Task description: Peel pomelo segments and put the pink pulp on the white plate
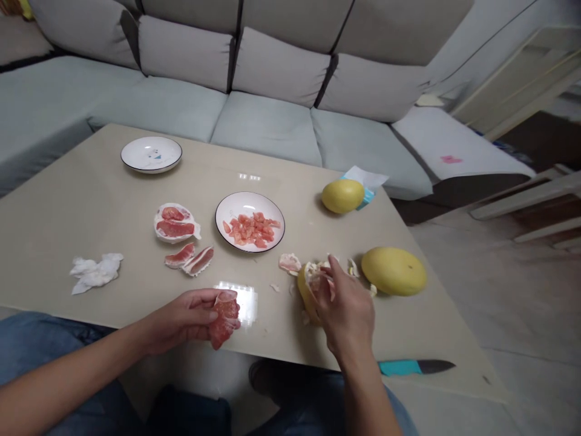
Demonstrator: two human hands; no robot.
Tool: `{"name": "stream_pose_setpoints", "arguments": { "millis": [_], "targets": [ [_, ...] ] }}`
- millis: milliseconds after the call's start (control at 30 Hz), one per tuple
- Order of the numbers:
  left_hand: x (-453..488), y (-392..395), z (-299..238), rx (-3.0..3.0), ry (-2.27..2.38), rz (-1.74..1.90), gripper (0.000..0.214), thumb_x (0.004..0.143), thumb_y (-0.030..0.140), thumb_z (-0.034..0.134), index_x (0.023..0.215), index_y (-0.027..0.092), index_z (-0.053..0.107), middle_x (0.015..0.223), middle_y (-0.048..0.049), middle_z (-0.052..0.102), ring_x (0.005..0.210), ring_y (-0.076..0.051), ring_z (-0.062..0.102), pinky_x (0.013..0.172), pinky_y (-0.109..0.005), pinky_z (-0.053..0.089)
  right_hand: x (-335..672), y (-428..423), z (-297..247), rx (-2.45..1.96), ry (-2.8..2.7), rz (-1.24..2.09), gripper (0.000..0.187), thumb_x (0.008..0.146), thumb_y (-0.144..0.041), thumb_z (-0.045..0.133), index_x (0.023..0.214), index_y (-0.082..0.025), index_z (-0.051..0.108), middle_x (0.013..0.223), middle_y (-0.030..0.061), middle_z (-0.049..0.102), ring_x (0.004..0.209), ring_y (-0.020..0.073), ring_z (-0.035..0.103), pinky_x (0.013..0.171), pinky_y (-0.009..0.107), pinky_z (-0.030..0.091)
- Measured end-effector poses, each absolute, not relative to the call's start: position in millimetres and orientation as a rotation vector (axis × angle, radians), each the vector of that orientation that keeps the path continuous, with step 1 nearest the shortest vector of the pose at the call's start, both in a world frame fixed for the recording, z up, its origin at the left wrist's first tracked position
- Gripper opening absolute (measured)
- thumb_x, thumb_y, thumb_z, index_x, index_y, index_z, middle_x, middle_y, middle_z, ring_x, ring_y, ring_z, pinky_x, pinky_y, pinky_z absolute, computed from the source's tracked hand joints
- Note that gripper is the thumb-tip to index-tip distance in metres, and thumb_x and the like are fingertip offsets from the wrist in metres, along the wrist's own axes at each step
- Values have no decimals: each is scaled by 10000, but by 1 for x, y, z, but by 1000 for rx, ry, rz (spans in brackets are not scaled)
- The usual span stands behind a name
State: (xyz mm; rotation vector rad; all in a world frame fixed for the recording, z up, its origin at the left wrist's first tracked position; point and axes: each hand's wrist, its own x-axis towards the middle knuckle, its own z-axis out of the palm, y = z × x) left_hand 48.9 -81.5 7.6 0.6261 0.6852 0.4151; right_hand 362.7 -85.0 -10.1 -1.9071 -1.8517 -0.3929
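Note:
My left hand (190, 318) is closed around a peeled pink pomelo segment (224, 321) just above the near table edge. My right hand (345, 306) reaches into a heap of yellow pomelo peel and white pith (308, 284), its fingers pinched in the scraps; what they grip is hidden. A white plate (227, 209) holds several small pink flesh pieces (252, 230). To its left lie a part-peeled pomelo chunk (175, 223) and two loose segments (189, 258). A torn pith scrap (289, 262) lies beside the heap.
A beige table (68, 212) stands before a grey sofa (254, 79). On the table are an empty white plate (151, 154), a crumpled tissue (95, 272), two whole yellow pomelos (342, 195) (394, 270), a tissue pack (368, 181) and a teal-handled knife (415, 366).

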Motion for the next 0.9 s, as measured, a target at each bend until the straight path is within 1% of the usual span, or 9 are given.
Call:
{"name": "stream_pose_setpoints", "arguments": {
  "millis": [200, 267, 433, 567, 600, 667, 733, 800, 900],
  "targets": [
    [50, -81, 11, 613, 707, 435, 478, 810, 247, 710, 1270, 216, 586, 1223, -125, 617, 1072, -290, 627, 867, -384, 491, 370, -84, -6, -1948, -1811, -482, 348, 926, -364, 456, 932, -143, 725, 782, 96, 727, 736, 257, 639, 674, 349, 434],
    [50, -81, 13, 604, 713, 441, 483, 795, 249, 728, 1258, 218, 594, 1214, -121, 616, 1065, -292, 631, 862, -386, 492, 371, -84, -6, -1932, -1806, -459, 336, 918, -373, 476, 895, -148, 725, 813, 95, 729, 771, 259, 643, 699, 354, 444],
    [49, -80, 14, 599, 672, 440, 477, 810, 252, 714, 1265, 209, 581, 1154, -137, 648, 1018, -277, 647, 800, -356, 507, 373, -81, -6, -1832, -1788, -416, 271, 905, -268, 488, 1030, -145, 695, 1025, 119, 713, 901, 264, 639, 778, 386, 481],
    [46, -79, 9, 559, 593, 448, 447, 871, 262, 638, 1295, 152, 551, 1119, -181, 673, 925, -239, 678, 768, -316, 510, 366, -80, -4, -1760, -1696, -374, 244, 881, -326, 580, 740, -160, 690, 1003, 122, 703, 872, 261, 638, 788, 419, 499],
    [46, -79, 8, 538, 579, 455, 439, 878, 260, 628, 1295, 148, 551, 1127, -183, 671, 935, -241, 679, 780, -317, 510, 361, -81, -2, -1730, -1677, -336, 231, 878, -325, 591, 743, -164, 686, 1006, 122, 696, 892, 264, 635, 805, 431, 499],
    [46, -79, 8, 487, 564, 470, 414, 883, 248, 618, 1282, 152, 564, 1156, -176, 660, 1020, -265, 661, 837, -339, 504, 347, -85, 2, -1625, -1690, -210, 148, 885, -278, 589, 907, -173, 691, 1036, 119, 682, 964, 264, 620, 857, 449, 491],
    [47, -79, 9, 440, 560, 478, 382, 890, 233, 604, 1265, 163, 578, 1181, -155, 646, 1124, -287, 616, 906, -370, 487, 328, -94, 7, -1469, -1756, -23, 186, 889, -207, 583, 1059, -198, 657, 1030, 102, 679, 987, 245, 614, 872, 434, 491],
    [49, -79, 9, 421, 545, 481, 363, 900, 233, 587, 1257, 166, 583, 1172, -144, 648, 1143, -282, 604, 926, -378, 482, 306, -105, 11, -1303, -1816, 229, 158, 880, -157, 600, 1006, -226, 664, 939, 65, 689, 916, 213, 629, 812, 378, 512],
    [53, -81, 7, 429, 526, 472, 360, 910, 241, 572, 1260, 158, 574, 1130, -134, 654, 1017, -224, 644, 894, -353, 494, 280, -120, 16, -1089, -1880, 560, 197, 873, -107, 602, 1010, -237, 660, 885, 39, 685, 851, 184, 629, 750, 336, 520]
  ]
}}
